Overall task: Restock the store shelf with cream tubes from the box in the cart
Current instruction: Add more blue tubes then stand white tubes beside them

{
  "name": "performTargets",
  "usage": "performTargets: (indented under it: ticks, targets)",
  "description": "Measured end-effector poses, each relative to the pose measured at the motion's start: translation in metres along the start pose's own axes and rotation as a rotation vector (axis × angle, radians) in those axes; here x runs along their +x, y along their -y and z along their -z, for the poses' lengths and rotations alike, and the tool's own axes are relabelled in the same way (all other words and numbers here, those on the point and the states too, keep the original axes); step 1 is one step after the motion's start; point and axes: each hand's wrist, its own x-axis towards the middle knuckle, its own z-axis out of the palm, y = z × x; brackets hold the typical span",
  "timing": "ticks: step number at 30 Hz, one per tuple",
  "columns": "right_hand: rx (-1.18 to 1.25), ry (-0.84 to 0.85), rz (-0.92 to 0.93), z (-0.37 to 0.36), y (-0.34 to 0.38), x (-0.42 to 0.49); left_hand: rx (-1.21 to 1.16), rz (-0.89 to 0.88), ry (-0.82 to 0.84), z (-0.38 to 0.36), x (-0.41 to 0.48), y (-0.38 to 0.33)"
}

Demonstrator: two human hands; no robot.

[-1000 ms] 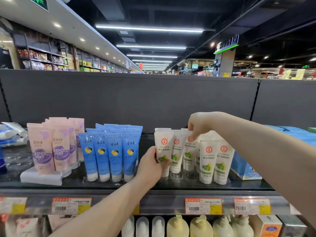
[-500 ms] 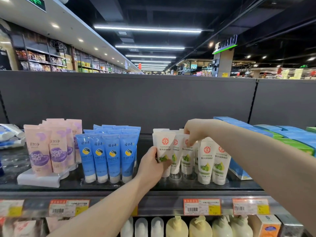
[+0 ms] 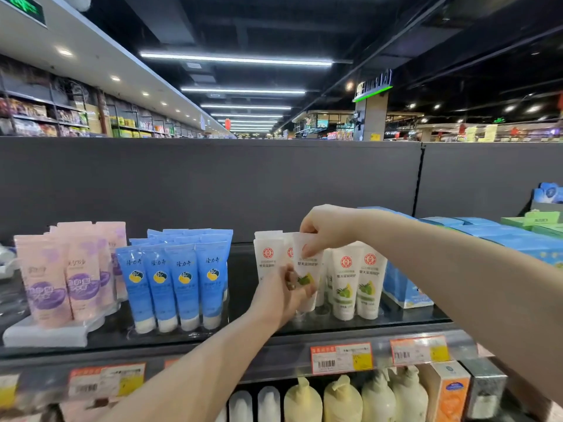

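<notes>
Several white cream tubes (image 3: 343, 284) with red seals and green leaf prints stand cap-down on the dark top shelf (image 3: 243, 333). One white tube (image 3: 305, 263) in the front row is held at both ends. My right hand (image 3: 327, 228) pinches its flat top edge from above. My left hand (image 3: 281, 295) grips its lower body near the cap. The tube leans slightly and stands between a white tube (image 3: 268, 257) to its left and the white ones to its right. The box and the cart are out of view.
Blue tubes (image 3: 176, 278) stand left of the white ones, pink tubes (image 3: 64, 275) on a white riser farther left. Blue boxes (image 3: 402, 290) and green boxes (image 3: 542, 223) lie at the right. A grey back panel (image 3: 213, 184) rises behind. Price tags (image 3: 341, 357) line the shelf edge; pump bottles (image 3: 341, 403) sit below.
My left hand has slid right from the leftmost white tube onto the lower part of the tube that my right hand pinches. The view has shifted a little left.
</notes>
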Motion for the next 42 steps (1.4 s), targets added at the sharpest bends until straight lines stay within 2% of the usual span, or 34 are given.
performTargets:
  ticks: [4,7,10,15,22,27,42]
  targets:
    - [-0.015,0.010,-0.047,0.000,-0.005,-0.005,0.142,0.082,-0.005,0.011,-0.001,0.017]
    - [-0.039,0.023,-0.068,-0.008,-0.007,-0.003,0.531,0.057,0.008,0.016,-0.003,0.031]
    - [-0.022,0.037,-0.079,-0.012,-0.008,-0.002,0.685,0.023,0.022,0.017,-0.007,0.036]
    - [-0.028,0.082,-0.099,-0.008,-0.009,-0.003,0.730,-0.031,0.043,0.020,-0.008,0.038]
    - [-0.056,0.109,-0.099,-0.008,-0.002,-0.003,0.736,-0.017,0.045,0.022,-0.006,0.045]
    - [-0.074,0.114,-0.106,-0.008,0.001,-0.002,0.645,-0.017,0.011,0.020,-0.005,0.046]
    - [-0.170,0.120,-0.154,-0.016,0.004,0.000,0.732,-0.042,0.045,0.021,-0.007,0.039]
